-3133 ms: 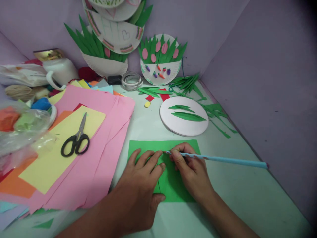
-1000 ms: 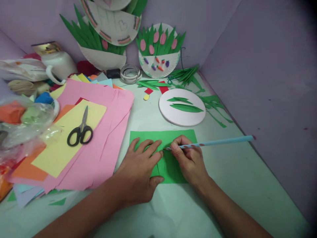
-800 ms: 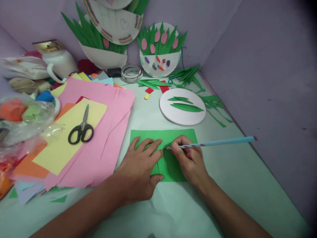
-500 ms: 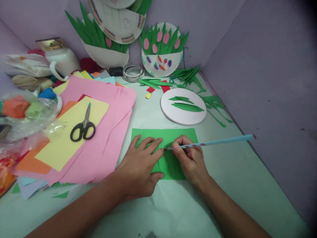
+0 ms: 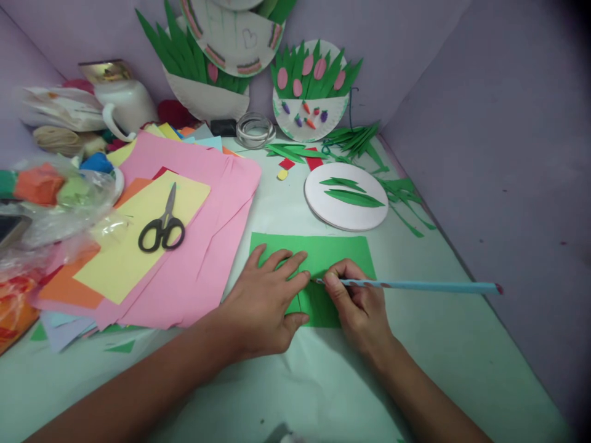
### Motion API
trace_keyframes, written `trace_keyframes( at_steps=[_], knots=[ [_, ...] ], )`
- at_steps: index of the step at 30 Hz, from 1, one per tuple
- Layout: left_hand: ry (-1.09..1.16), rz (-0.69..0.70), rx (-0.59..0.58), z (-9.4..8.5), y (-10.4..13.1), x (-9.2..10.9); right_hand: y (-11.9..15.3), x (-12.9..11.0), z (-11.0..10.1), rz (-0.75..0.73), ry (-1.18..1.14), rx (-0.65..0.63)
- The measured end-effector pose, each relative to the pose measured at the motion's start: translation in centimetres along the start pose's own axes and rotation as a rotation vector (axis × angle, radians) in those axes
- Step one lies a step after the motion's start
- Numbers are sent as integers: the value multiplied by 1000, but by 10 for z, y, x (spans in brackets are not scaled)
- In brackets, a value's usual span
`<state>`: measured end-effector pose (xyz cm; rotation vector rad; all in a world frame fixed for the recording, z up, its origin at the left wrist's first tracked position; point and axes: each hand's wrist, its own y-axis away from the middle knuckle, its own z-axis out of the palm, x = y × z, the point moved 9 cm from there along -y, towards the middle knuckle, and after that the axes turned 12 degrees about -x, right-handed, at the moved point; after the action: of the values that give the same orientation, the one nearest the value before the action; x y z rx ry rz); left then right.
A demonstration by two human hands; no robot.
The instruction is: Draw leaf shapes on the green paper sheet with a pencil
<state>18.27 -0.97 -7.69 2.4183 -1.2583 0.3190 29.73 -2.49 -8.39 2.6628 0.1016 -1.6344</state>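
Observation:
A sheet of green paper [image 5: 341, 255] lies flat on the table in front of me. My left hand [image 5: 265, 304] rests on its left part with the fingers spread, pressing it down. In my right hand [image 5: 357, 301] is a long light-blue pencil [image 5: 429, 286], pinched near its point. The pencil tip meets the paper close to my left index fingertip. A dark drawn line runs down the sheet beside my left fingers; part of it is hidden under the hand. Past the sheet stands a white round disc [image 5: 318, 206] bearing cut green leaf shapes [image 5: 353, 198].
To the left, black-handled scissors [image 5: 162, 229] lie on yellow paper [image 5: 111, 271] over pink sheets [image 5: 226, 215]. Behind are a white mug [image 5: 129, 107], tape rolls [image 5: 255, 131] and a decorated paper plate [image 5: 309, 114]. Green strips [image 5: 406, 191] lie by the right wall.
The pencil's far end has swung lower, and its tip stays on the green paper near my left fingertip. The whole view has shifted slightly. My left hand keeps its place on the sheet.

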Motion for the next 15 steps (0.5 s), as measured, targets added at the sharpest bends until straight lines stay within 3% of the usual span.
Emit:
trace_keyframes(
  at_steps=[7, 15],
  knots=[
    [-56, -4, 19, 2, -3, 0, 2, 0, 1, -9, 13, 0],
    [-106, -72, 139, 0, -8, 3, 0, -4, -1, -18, 41, 20]
  ],
)
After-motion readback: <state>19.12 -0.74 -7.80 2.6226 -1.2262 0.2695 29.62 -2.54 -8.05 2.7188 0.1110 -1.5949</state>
